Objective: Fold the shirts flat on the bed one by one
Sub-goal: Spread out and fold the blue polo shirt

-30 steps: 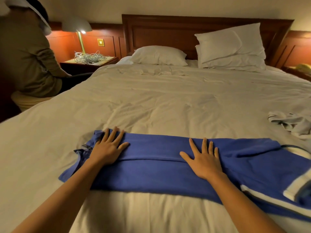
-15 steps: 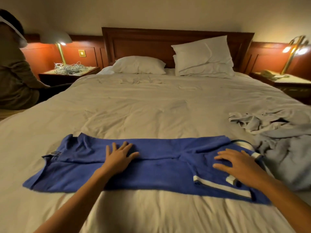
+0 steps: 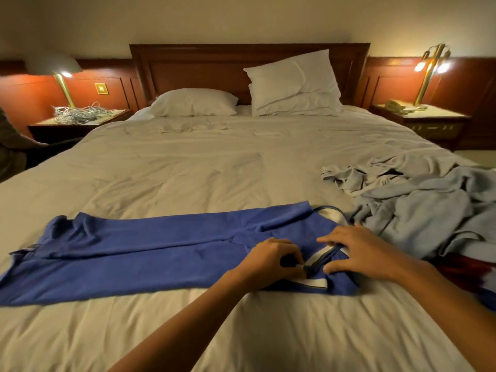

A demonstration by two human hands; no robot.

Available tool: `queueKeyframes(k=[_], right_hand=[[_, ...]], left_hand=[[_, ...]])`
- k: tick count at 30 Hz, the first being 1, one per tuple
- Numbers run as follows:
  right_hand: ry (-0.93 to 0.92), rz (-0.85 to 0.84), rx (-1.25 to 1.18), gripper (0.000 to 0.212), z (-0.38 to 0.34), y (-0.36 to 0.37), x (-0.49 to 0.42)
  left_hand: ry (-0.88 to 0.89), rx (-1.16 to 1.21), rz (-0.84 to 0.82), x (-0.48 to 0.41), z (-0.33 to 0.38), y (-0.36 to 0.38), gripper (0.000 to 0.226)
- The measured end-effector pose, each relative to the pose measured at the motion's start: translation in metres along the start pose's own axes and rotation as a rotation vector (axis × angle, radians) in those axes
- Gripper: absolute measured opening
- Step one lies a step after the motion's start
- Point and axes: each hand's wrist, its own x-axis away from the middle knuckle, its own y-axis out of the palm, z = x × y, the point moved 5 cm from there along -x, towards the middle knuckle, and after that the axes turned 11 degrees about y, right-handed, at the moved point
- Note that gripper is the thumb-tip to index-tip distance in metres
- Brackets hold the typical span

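Item 1: blue cloth shirt with white-striped trim [image 3: 150,253], long folded band, 6 o'clock on white-sheeted bed [image 3: 214,170]. Likely light, limp, non-slip; best gripped at striped 3 o'clock end. Left hand [image 3: 271,260] pinches that trim; right hand [image 3: 359,253], fingers spread, presses alongside.

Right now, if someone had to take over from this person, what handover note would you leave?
Left hand: pinches the white-striped end of the blue shirt.
Right hand: fingers spread, pressing the same end.
The shirt lies across the near part of the bed, sides already folded in to a long strip.
Left to do: fold the strip crosswise, then the grey heap of clothes at its right.
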Motion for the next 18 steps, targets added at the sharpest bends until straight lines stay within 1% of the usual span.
queueKeyframes(k=[3,5,7,9,11,12,13,14,16,18], right_hand=[[-0.01,0.01,-0.022,0.084,0.008,-0.004,0.0],[-0.017,0.029,-0.029,0.089,0.012,-0.004,-0.001],[-0.049,0.061,-0.021,0.088,0.012,-0.005,-0.004],[-0.087,0.121,-0.005,0.076,0.005,-0.008,-0.008],[-0.144,0.242,0.031,0.05,-0.007,-0.015,-0.01],[-0.168,0.284,0.01,0.042,-0.011,-0.018,-0.011],[-0.172,0.298,-0.086,0.036,-0.014,-0.022,-0.011],[-0.155,0.279,-0.247,0.031,-0.016,-0.027,-0.011],[-0.121,0.194,-0.557,0.025,-0.018,-0.035,-0.016],[-0.068,0.214,-0.768,0.021,-0.02,-0.043,-0.032]], left_hand=[[-0.031,0.067,0.077,0.003,-0.003,-0.001,0.015],[-0.088,0.215,0.154,0.004,-0.004,-0.008,0.01],[-0.11,0.342,0.239,0.003,-0.003,-0.022,0.012],[-0.111,0.43,0.299,0.003,-0.003,-0.042,0.013],[-0.143,0.499,0.331,0.006,-0.007,-0.06,0.014],[-0.167,0.537,0.342,0.009,-0.011,-0.066,0.015],[-0.189,0.574,0.35,0.012,-0.015,-0.071,0.016],[-0.205,0.607,0.355,0.014,-0.019,-0.075,0.018],[-0.243,0.672,0.382,0.015,-0.029,-0.083,0.022],[-0.305,0.755,0.436,0.009,-0.041,-0.088,0.025]])
